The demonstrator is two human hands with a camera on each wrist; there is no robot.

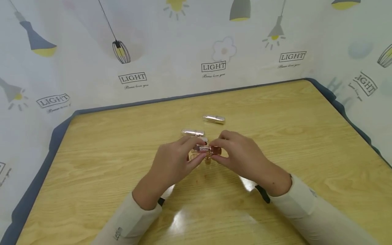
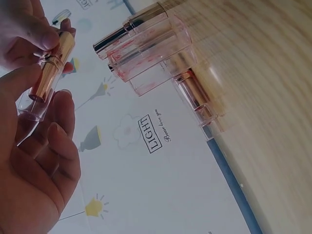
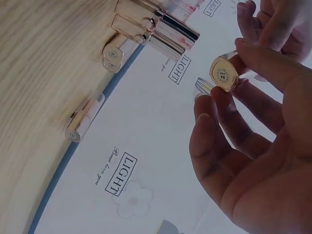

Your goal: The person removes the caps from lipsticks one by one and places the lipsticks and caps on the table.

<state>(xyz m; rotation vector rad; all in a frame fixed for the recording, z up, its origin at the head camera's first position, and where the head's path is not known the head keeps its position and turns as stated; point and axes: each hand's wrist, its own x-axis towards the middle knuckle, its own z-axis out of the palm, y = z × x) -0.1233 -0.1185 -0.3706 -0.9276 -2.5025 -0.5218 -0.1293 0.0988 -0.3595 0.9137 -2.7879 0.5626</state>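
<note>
- From the head camera I see both hands meet above the middle of the wooden table (image 1: 107,146). My left hand (image 1: 174,161) and right hand (image 1: 245,158) each pinch an end of one lipstick tube (image 1: 207,149), which lies level between the fingertips, just above the tabletop.
- Right behind the hands lies a second lipstick (image 1: 193,132), and a third lipstick (image 1: 213,118) lies farther back, a little apart from it. A curtain printed with lamps (image 1: 211,64) stands around the table's far edge and sides.
- From the left wrist camera I see the left hand (image 2: 34,165) with thumb and fingers curled around the clear-capped end of the gold lipstick tube (image 2: 51,68), while fingers of the other hand grip its upper end. Lipsticks with clear, red-smeared caps (image 2: 151,48) lie together on the wood beyond.
- From the right wrist camera I see the right hand (image 3: 253,161) pinching the tube's round gold base (image 3: 224,74) between thumb and fingertips. On the table (image 3: 44,58) lie a cluster of gold tubes (image 3: 146,27) and, apart from them near the edge, a single lipstick (image 3: 84,118).
</note>
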